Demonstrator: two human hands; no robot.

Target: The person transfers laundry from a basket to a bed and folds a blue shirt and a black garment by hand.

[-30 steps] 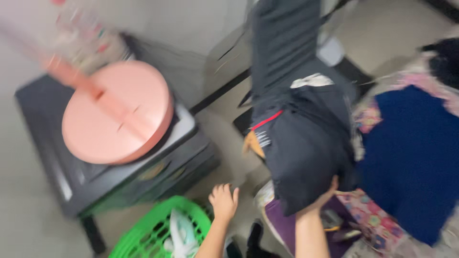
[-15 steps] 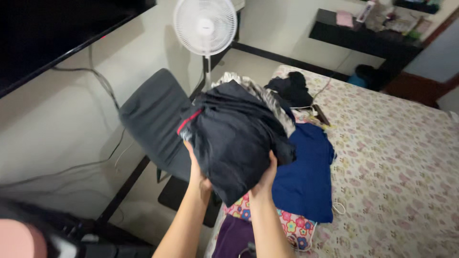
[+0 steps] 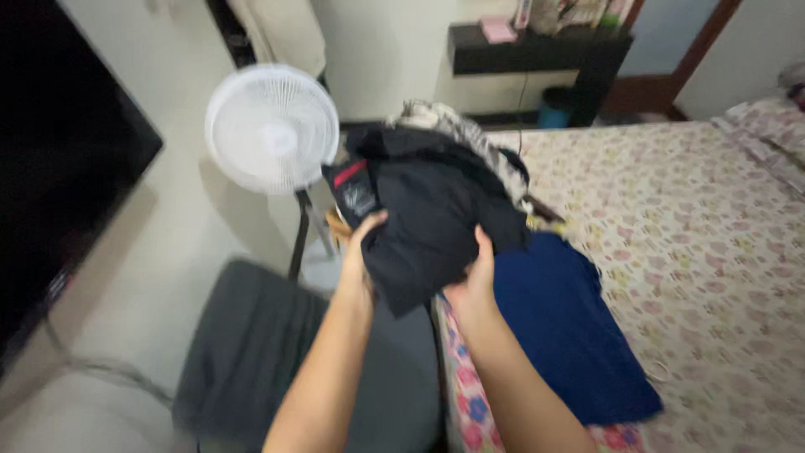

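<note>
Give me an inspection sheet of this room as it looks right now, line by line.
Surface: bed with a floral sheet.
Job's things: bundle of dark clothes with a red stripe, lifted above the bed's edge.
Clutter: blue garment spread on the bed.
Grips: left hand and right hand each grasp the bundle from below.
Cables: a thin cord along the wall at lower left, blurred.
Surroundings: white fan, grey chair, dark screen, dark wall shelf.
</note>
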